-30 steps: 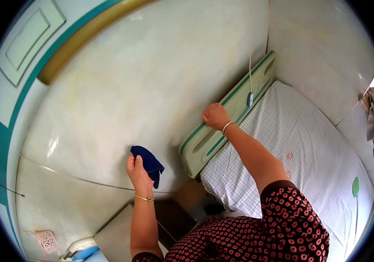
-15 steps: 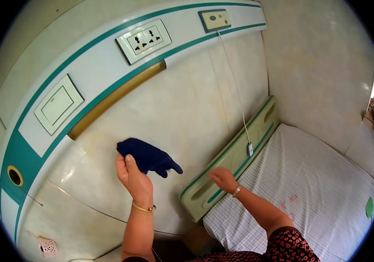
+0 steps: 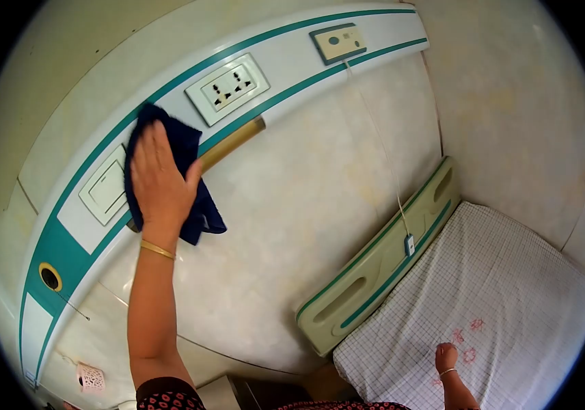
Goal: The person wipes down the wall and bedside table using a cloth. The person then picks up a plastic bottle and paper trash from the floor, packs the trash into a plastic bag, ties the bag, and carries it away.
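A dark navy cloth (image 3: 205,213) lies against the white and teal wall panel, partly covering the edge of the light switch (image 3: 106,186) and the gold-brown strip (image 3: 232,145). Flat on top of the cloth presses my left hand (image 3: 161,184), fingers stretched upward and thumb out to the right, pinning it to the panel. A gold bangle circles that wrist. Low on the right, my right hand (image 3: 447,357) is curled into a loose fist above the checked bed sheet (image 3: 497,273); nothing shows in it.
Right of the cloth is a socket plate (image 3: 227,89), then a call unit (image 3: 338,43) whose cord hangs to a small handset (image 3: 410,244) by the bed's headboard (image 3: 374,263). A round fitting (image 3: 50,277) with a chain and a pink perforated holder (image 3: 91,377) are at lower left.
My left hand has moved up and left, bringing the cloth from mid-air onto the panel beside the switch. My right hand has dropped down and right, from near the headboard to over the bed.
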Available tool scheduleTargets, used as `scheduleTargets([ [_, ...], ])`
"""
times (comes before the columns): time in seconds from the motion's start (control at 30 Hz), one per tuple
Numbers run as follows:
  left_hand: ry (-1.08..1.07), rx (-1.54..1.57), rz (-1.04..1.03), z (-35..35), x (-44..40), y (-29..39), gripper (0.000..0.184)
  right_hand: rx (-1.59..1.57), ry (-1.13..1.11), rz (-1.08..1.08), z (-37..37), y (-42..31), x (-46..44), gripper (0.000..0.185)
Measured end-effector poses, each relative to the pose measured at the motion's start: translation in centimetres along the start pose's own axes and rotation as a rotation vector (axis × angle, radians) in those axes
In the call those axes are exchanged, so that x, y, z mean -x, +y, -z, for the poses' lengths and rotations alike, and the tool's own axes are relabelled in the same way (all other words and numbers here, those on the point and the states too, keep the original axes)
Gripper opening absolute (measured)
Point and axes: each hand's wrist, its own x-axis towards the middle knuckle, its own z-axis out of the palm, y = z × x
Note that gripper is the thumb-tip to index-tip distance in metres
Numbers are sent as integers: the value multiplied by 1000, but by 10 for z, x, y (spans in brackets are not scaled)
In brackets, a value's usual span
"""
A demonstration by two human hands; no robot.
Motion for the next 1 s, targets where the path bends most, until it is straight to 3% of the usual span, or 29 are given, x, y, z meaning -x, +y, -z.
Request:
scheduleTargets([
  [0.03, -104, -15, 29, -6, 5, 7, 77, 44, 3, -30, -1, 11, 3, 12],
  [0.13, -95, -36, 3, -16, 7, 21, 72, 175, 88, -123, -1, 36, 9, 9],
  [0.2, -138, 48, -154, -25, 9, 24, 64, 194, 133, -174, -4, 59, 8, 9],
  [0.3, -101, 122, -483, -41, 11, 25, 51, 105, 18, -362, -4, 69, 1, 9],
  [0.37, -24, 159, -555, -41, 4, 37, 45, -3, 12, -567, 0, 68, -9, 11],
  [0.43, 115, 145, -650, -34, -12, 51, 41, -36, -13, -579, -12, 88, -11, 13],
  [0.47, 194, 205, -622, -32, -28, 59, 39, -60, 11, -569, -7, 82, -14, 15],
  [0.5, 298, 78, -575, -31, -47, 63, 42, -81, 33, -558, -4, 80, -14, 17],
  [0.57, 340, 24, -395, -24, -97, 64, 54, -72, 42, -597, -10, 86, -15, 17],
  [0.63, 268, 40, -220, -33, -142, 55, 49, -65, 46, -635, -15, 91, -11, 17],
  [0.7, -1, 76, -72, -52, -173, 47, 48, -9, 29, -624, -16, 90, -12, 18],
  [0.83, -171, 167, -90, -73, -221, 66, 46, -74, -28, -601, 1, 86, -22, 18],
  [0.87, -272, 208, -97, -76, -233, 73, 46, -302, -39, -737, 1, 92, -25, 17],
  [1.0, -257, 264, -144, -101, -277, 114, 48, -1283, -45, -1218, -3, 104, -34, 19],
])
